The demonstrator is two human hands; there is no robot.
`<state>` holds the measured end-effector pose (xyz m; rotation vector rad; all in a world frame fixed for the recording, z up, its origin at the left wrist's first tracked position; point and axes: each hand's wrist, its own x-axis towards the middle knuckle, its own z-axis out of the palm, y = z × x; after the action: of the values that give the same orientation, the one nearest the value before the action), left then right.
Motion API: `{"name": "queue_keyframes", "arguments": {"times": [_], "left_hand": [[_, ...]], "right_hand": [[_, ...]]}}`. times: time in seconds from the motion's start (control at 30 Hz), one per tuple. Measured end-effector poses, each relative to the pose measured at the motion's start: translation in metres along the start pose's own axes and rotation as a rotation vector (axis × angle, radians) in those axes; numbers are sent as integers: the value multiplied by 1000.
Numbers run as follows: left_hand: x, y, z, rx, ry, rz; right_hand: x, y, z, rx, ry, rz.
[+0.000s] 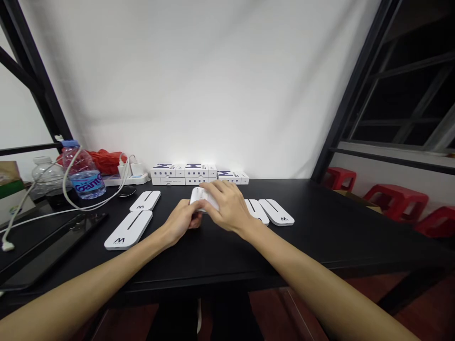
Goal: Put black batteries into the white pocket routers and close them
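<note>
Device (196, 194): white, rounded at the corners, held up over the middle of the table (320, 218), partly hidden by both hands.
Left hand (182, 219): closed on the near left part of the device, thumb along its upper face, other fingers curled beneath.
Right hand (229, 204): gripping the device from the right, palm down, thumb reaching over the face near the left thumb, fingers bent across the far side.
Left pair (130, 230): two white slabs, each with a dark stripe and a W-like mark, lying flat left of the hands, one behind the other.
Right pair (277, 212): two similar slabs side by side, flat, just beyond the right wrist, which partly covers the nearer one.
Boxes (168, 181): small, white, purple-marked, in a row along the wall (231, 80); two stacks stand on the left, with a lower part of the row at the right end.
Power strip (140, 180): left of the boxes, with white plugs in it.
Cable (66, 182): white, looping in front of a blue-capped bottle (87, 182).
Red bag (108, 162): behind the bottle.
Tablet (48, 253): dark, flat at the table's left.
Stools (396, 201): red, on the right beyond the table.
</note>
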<state>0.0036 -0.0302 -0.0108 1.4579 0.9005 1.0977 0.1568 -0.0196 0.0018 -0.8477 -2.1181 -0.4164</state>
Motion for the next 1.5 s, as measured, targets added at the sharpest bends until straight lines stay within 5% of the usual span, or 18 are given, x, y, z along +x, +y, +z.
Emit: {"name": "queue_keyframes", "arguments": {"times": [0.17, 0.27, 0.43, 0.6, 0.7, 0.83, 1.03, 1.27, 1.5], "left_hand": [[4, 1, -7, -172, 135, -46], [4, -2, -11, 7, 168, 42], [3, -7, -15, 348, 331, 270], [3, -3, -18, 527, 188, 402], [7, -5, -22, 477, 233, 408], [10, -7, -27, 369, 272, 348], [7, 0, -24, 279, 113, 205], [3, 2, -13, 196, -31, 88], [2, -2, -12, 215, -1, 89]], "right_hand": [[-4, 9, 6, 31, -137, -124], [-4, 17, 11, 120, -112, -167], [-4, 21, 5, 275, -119, 38], [-4, 17, -5, 537, -263, 262], [-3, 18, -5, 744, -323, 399], [-2, 26, -2, 925, -231, 469], [-4, 33, 6, 1122, -78, 605], [-2, 31, 11, 1185, -57, 645], [-3, 32, 12, 1204, -123, 626]]}}
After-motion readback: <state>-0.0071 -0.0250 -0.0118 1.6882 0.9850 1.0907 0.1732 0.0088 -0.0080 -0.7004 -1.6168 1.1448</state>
